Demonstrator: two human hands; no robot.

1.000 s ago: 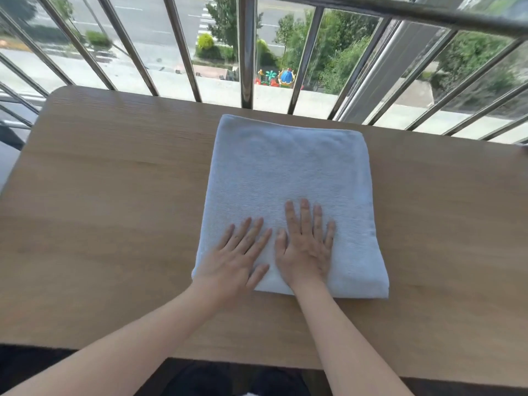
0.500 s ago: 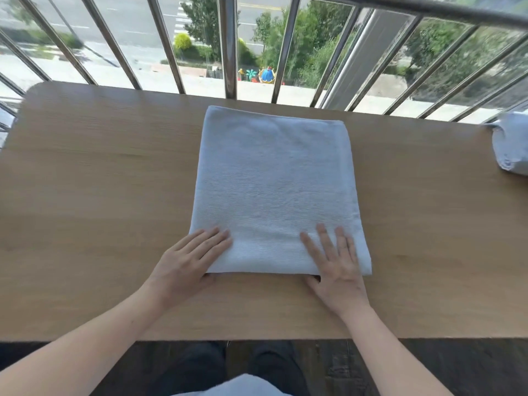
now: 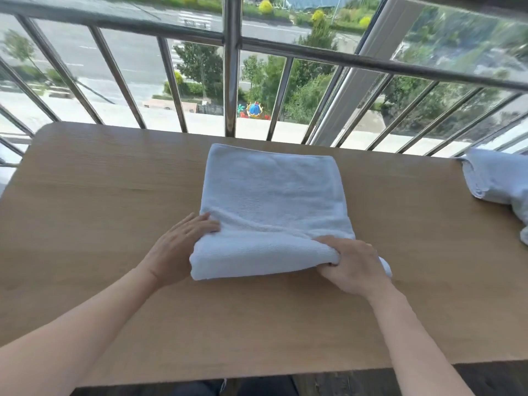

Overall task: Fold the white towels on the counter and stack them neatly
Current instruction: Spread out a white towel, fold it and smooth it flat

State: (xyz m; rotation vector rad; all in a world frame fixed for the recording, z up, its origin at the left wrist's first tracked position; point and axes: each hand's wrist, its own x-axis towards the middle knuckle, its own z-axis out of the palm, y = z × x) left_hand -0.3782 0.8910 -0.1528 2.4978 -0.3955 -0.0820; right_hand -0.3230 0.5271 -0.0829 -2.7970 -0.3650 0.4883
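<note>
In the head view, the white towel [image 3: 271,195] is seen in the middle of the tabletop [image 3: 114,181], already folded to a rectangle; its near edge is lifted and is gripped at both corners, by the left hand [image 3: 174,247] with fingers laid over the cloth and by the right hand [image 3: 354,267] curled round it; the edge should be carried evenly to the far edge, both corners being matched before the cloth is pressed flat; a second towel [image 3: 497,181] lies crumpled at the right end, well apart.

Folded towel [image 3: 271,192] mid-counter [image 3: 114,190], second towel [image 3: 497,181] far right
</note>
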